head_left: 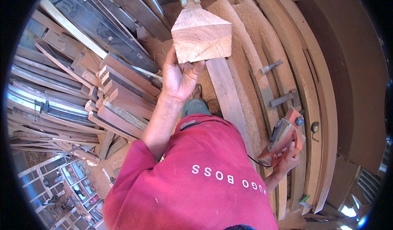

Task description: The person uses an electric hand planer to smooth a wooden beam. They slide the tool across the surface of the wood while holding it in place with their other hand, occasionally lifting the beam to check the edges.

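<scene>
My left hand grips a thick wooden beam from below, fingers and thumb at its lower edges. The beam's squared end faces me, its grain showing, and its upper face runs away from me. At the right, my right hand is closed round the handle of an orange electric planer. The planer is tilted over the boards on the right; I cannot tell whether it rests on them. Its black cord runs toward my body.
Long sawdust-covered boards lie on the right, with a chisel, a hammer, a tape measure and a green-handled tool. A plank lies beside the beam. Stacked timber fills the left, near a metal rack.
</scene>
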A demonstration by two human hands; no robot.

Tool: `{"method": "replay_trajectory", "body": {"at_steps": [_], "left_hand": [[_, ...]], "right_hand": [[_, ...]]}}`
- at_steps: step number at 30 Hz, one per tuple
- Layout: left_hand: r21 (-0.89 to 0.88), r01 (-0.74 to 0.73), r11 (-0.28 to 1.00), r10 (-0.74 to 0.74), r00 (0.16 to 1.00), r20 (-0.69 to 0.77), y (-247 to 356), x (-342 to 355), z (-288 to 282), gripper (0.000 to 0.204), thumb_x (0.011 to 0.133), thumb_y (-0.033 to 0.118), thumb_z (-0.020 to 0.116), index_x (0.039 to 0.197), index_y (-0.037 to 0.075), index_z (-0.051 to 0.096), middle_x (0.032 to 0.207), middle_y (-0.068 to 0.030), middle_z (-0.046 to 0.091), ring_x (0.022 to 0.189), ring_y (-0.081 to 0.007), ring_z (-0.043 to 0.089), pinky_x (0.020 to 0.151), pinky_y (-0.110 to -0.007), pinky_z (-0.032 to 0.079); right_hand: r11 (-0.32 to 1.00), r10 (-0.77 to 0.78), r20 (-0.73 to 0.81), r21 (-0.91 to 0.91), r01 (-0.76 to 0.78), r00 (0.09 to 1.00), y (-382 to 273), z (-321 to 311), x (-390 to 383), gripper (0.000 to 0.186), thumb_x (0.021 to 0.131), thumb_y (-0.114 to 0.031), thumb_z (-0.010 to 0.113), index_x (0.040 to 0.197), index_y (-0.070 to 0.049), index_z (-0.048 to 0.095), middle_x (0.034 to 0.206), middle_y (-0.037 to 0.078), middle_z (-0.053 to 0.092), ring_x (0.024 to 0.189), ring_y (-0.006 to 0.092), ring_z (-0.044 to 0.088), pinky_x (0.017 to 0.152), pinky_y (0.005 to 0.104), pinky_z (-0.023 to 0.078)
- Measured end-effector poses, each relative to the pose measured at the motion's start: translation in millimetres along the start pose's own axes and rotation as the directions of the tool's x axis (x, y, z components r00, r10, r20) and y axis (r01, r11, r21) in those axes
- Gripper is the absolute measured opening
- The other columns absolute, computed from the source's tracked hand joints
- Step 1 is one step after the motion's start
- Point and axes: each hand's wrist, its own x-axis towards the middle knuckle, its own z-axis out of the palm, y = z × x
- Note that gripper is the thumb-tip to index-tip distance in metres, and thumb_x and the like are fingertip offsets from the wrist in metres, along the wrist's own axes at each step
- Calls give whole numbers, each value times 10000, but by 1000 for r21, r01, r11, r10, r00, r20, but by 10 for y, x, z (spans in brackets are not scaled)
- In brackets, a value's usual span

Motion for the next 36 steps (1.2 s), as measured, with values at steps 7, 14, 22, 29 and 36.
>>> {"method": "replay_trajectory", "body": {"at_steps": [7,14,22,29,36], "left_hand": [[39,-60,997,61,998,-26,-4,-28,-87,459,1028,299,436,1373,-2,470,1324,-230,568,1142,-383,616,837,-447,636],[-39,-16,999,17,1000,14,-29,-32,-37,488,1025,257,450,1429,-9,390,1423,-300,420,1216,-558,472,833,-460,640],[-65,5,998,-5,1000,8,-18,-76,-45,488,1017,258,471,1432,11,398,1439,-285,408,1241,-546,449,843,-460,637],[-9,10,1000,-10,1000,14,-19,-88,9,506,1035,316,416,1425,-5,402,1414,-274,460,1217,-484,529,842,-435,637],[-27,-3,1000,3,1000,7,-29,-100,12,509,1033,332,424,1419,0,411,1417,-271,458,1225,-481,521,847,-444,633]], "right_hand": [[999,-27,23,-32,28,999,112,-82,99,291,942,-292,688,928,-6,634,618,29,570,444,94,527,388,240,416],[999,-37,24,-26,38,999,56,-89,99,308,938,-288,695,898,9,624,603,34,564,426,102,525,382,251,418],[997,-35,38,-70,38,999,8,-67,111,300,942,-280,686,856,-1,614,605,36,575,428,101,529,384,254,420],[998,-23,49,-51,26,999,41,-85,141,297,929,-280,706,847,-9,615,601,30,582,440,99,543,391,252,426],[996,-18,43,-88,22,999,70,-109,163,314,919,-303,720,858,-10,624,617,26,586,446,100,545,396,247,430]]}}
